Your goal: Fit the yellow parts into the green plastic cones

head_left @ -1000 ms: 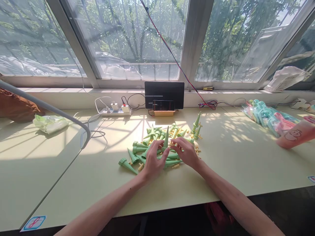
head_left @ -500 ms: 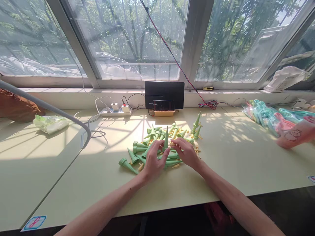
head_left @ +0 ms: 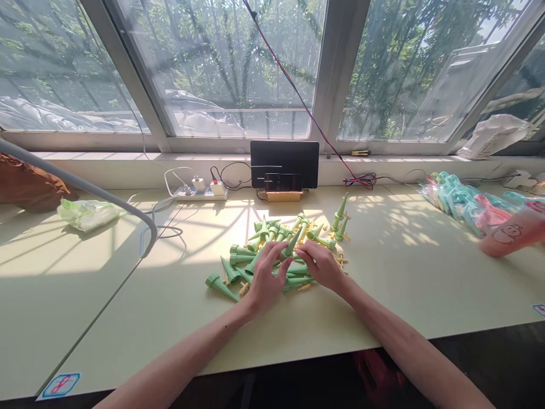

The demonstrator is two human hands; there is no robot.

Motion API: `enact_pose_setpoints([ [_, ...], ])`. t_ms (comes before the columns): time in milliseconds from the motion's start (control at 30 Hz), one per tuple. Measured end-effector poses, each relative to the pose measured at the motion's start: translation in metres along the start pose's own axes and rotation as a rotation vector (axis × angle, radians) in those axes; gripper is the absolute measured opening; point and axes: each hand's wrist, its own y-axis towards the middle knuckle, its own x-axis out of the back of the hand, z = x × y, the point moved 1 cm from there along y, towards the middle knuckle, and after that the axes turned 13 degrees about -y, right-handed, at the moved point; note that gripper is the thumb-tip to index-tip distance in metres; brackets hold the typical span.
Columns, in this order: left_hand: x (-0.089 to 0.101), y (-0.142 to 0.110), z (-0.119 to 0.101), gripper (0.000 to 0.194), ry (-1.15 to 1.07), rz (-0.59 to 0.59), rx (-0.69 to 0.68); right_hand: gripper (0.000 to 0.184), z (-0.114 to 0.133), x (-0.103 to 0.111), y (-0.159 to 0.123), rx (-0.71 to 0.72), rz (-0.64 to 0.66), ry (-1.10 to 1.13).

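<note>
A heap of green cone-shaped plastic spikes (head_left: 238,267) and small yellow pieces (head_left: 340,260) lies in the middle of the pale green table (head_left: 383,284). My left hand (head_left: 266,278) pinches one green cone (head_left: 293,243), which leans with its tip up and to the right. My right hand (head_left: 321,264) is closed beside it, fingertips meeting the cone's base; what it holds is hidden. Both hands rest over the heap.
A dark screen (head_left: 284,163) with a phone (head_left: 282,183) on a stand is behind the heap, a power strip (head_left: 200,192) to its left. Pastel plastic items (head_left: 460,201) lie at the right, where another person's sleeve (head_left: 513,233) shows. A grey tube (head_left: 85,190) crosses the left.
The cone in my left hand has tipped from upright to leaning right. Both hands have stayed in place over the heap.
</note>
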Motion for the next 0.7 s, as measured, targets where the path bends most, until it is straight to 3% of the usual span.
enact_pose_setpoints([
  [400,-0.0011,-0.0016,0.0021,0.023,-0.047,0.008,-0.002,0.029,-0.0017,-0.0010,-0.0004,-0.019,0.026,0.020],
  [700,-0.0003,-0.0015,-0.0020,0.023,0.038,-0.035,0.056,0.011,0.0035,0.0038,0.0013,-0.057,-0.023,0.093],
])
